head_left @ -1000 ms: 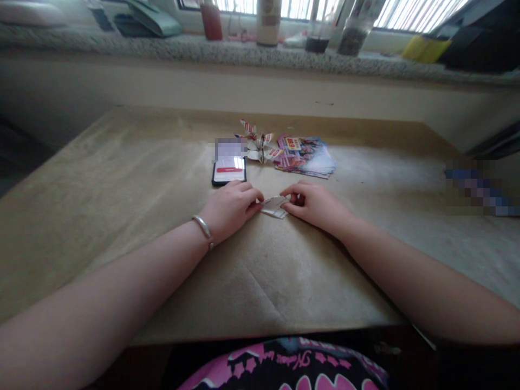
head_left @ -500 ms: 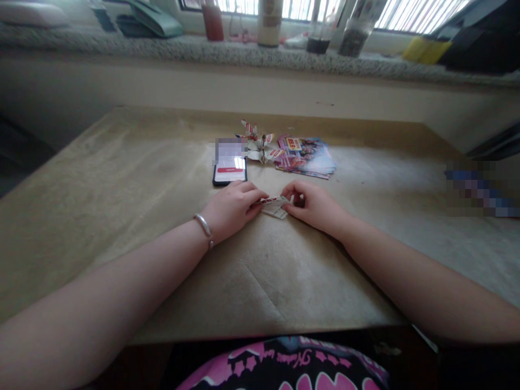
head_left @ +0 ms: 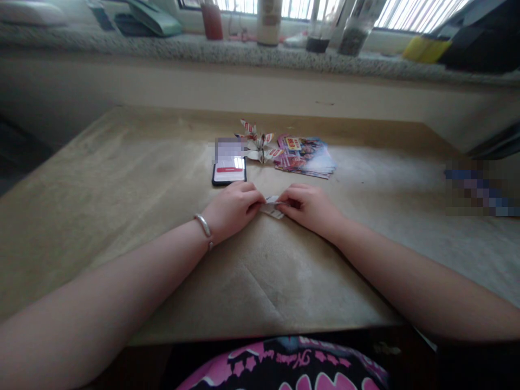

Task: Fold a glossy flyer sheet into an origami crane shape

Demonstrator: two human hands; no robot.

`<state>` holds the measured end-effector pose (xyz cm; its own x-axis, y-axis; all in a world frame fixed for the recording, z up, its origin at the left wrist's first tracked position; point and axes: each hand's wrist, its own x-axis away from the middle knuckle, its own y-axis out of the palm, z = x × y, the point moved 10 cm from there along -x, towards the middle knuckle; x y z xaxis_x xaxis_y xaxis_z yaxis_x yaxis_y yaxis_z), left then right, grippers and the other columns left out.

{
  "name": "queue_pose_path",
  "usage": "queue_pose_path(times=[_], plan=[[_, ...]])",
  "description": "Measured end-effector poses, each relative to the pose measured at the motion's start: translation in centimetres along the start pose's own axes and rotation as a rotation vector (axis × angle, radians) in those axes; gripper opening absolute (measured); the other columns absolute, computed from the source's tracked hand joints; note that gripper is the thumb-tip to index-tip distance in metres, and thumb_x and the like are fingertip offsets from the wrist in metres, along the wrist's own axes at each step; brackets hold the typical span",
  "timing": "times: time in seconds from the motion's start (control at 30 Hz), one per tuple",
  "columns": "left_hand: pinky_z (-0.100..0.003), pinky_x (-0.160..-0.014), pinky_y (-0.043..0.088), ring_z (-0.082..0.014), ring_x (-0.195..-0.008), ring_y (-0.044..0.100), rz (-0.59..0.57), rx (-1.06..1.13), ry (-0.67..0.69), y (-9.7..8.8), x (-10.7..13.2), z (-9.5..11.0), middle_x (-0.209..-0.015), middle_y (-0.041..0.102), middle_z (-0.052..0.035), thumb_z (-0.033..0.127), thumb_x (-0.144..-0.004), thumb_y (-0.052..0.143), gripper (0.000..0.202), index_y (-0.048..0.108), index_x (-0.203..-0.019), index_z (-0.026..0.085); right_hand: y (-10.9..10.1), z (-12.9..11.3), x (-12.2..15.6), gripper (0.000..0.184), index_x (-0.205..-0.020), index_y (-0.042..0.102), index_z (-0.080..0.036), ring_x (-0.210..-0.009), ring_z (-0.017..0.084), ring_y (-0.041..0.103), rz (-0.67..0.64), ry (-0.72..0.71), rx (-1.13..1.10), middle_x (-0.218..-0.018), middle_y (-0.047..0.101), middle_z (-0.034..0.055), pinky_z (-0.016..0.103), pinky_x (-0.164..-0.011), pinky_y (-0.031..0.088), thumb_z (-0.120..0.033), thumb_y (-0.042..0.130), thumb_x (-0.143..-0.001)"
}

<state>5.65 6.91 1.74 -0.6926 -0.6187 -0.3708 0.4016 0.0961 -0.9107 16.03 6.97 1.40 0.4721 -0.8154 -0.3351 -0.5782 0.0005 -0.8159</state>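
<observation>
A small folded piece of printed paper (head_left: 272, 207) lies on the brown paper-covered table (head_left: 122, 179), pinched from both sides. My left hand (head_left: 231, 208), with a silver bracelet on its wrist, grips the paper's left end with closed fingers. My right hand (head_left: 311, 207) pinches its right end, and the fingertips of the two hands almost meet over it. Most of the paper is hidden under the fingers.
A phone (head_left: 229, 168) with a lit screen lies just beyond my left hand. Folded paper cranes (head_left: 260, 145) and a stack of colourful leaflets (head_left: 306, 157) lie farther back. Jars and bottles stand on the stone window ledge (head_left: 244, 51). The table's near edge is by my lap.
My hands have drawn closer together over the folded paper, and less of it shows between the fingers than before.
</observation>
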Motion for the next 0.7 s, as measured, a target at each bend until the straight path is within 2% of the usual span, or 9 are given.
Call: queue_pose_path(times=[0.13,0.33,0.43,0.57,0.7], plan=[[-0.029,-0.076,0.049,-0.0177,-0.081,0.059,0.003,0.005,0.005,0.0,-0.1,0.0,-0.084,0.065,-0.0061,0.012,-0.085,0.057,0.016,0.072,-0.088,0.014,0.1,0.0,-0.1,0.010,-0.074,0.065,-0.017,-0.065,0.012,0.051,0.022,0.003,0.024,-0.071,0.058,0.0010,0.024,-0.062,0.038,-0.021,0.064,-0.084],[-0.028,-0.076,0.048,-0.0170,-0.080,0.059,-0.028,-0.005,0.004,0.3,-0.4,0.0,-0.083,0.066,-0.0042,0.019,-0.088,0.059,0.014,0.073,-0.087,0.017,0.7,-0.3,-0.3,0.007,-0.080,0.065,-0.018,-0.068,0.012,0.051,-0.004,-0.002,0.044,-0.073,0.058,0.0009,0.024,-0.065,0.038,-0.021,0.062,-0.084],[-0.028,-0.076,0.048,-0.0170,-0.081,0.060,-0.045,-0.001,-0.031,0.4,-0.4,-0.3,-0.083,0.065,-0.0044,0.018,-0.088,0.058,0.014,0.072,-0.086,0.017,0.9,-0.5,-0.5,0.005,-0.081,0.065,-0.017,-0.069,0.013,0.051,-0.057,0.012,0.078,-0.076,0.059,0.0023,0.025,-0.065,0.039,-0.017,0.060,-0.082],[-0.028,-0.075,0.048,-0.0166,-0.080,0.059,-0.050,0.017,-0.048,0.4,-0.4,-0.5,-0.082,0.065,-0.0042,0.017,-0.087,0.059,0.013,0.071,-0.084,0.017,0.7,0.3,-0.3,0.004,-0.075,0.063,-0.017,-0.067,0.013,0.052,-0.142,0.110,0.128,-0.075,0.060,0.0032,0.025,-0.064,0.039,-0.015,0.060,-0.076],[-0.027,-0.072,0.047,-0.0164,-0.079,0.059,-0.063,0.017,-0.066,0.5,-0.4,-0.7,-0.082,0.065,-0.0044,0.018,-0.087,0.061,0.011,0.072,-0.083,0.016,0.5,0.8,0.0,0.005,-0.074,0.064,-0.018,-0.067,0.014,0.055,-0.224,0.146,0.186,-0.076,0.064,0.0041,0.025,-0.064,0.039,-0.016,0.060,-0.076]])
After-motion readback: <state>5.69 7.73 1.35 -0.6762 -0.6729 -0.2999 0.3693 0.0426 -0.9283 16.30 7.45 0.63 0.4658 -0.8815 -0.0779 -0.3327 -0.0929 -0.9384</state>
